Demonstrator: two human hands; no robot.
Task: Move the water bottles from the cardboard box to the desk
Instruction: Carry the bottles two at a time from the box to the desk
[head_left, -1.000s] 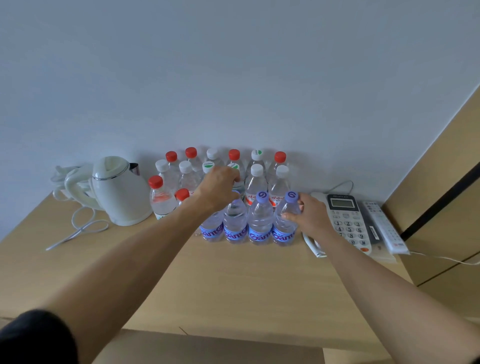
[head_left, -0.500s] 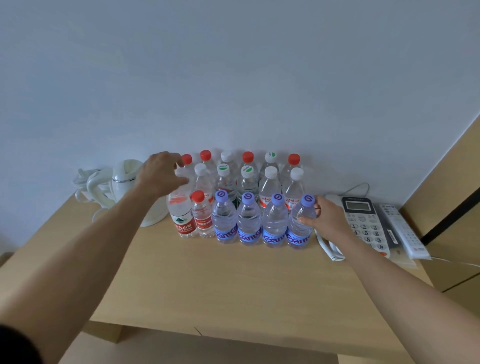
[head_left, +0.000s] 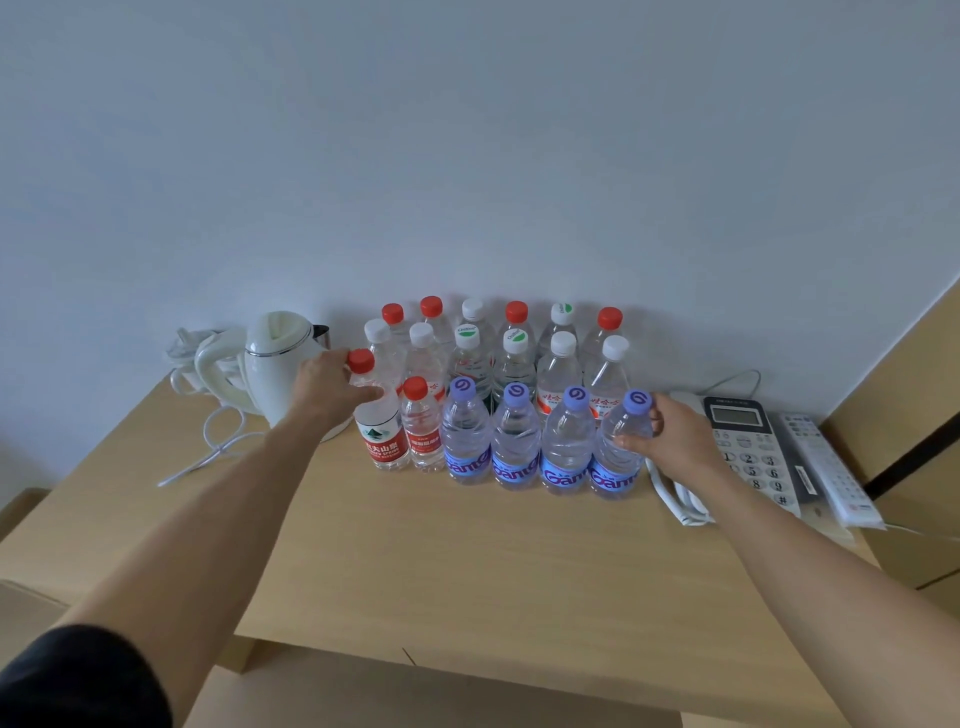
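a: from my remote view, the left hand (head_left: 332, 387) grips a red-capped clear plastic bottle (head_left: 378, 423) at the rows' left end on the pale wooden desk (head_left: 467, 561).
b: the right hand (head_left: 670, 439) holds a purple-capped bottle (head_left: 621, 447). no cardboard box visible; i judge the job nearly done.

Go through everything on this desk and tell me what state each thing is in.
Left hand: grips the front-left red-capped bottle.
Right hand: grips the rightmost purple-capped bottle.
Front-left red-capped bottle: upright, capped.
Rightmost purple-capped bottle: capped, tilted slightly.
Other bottles: upright, capped, in rows.
Kettle: lid closed.
Phone: handset on cradle.
Desk: bears everything.
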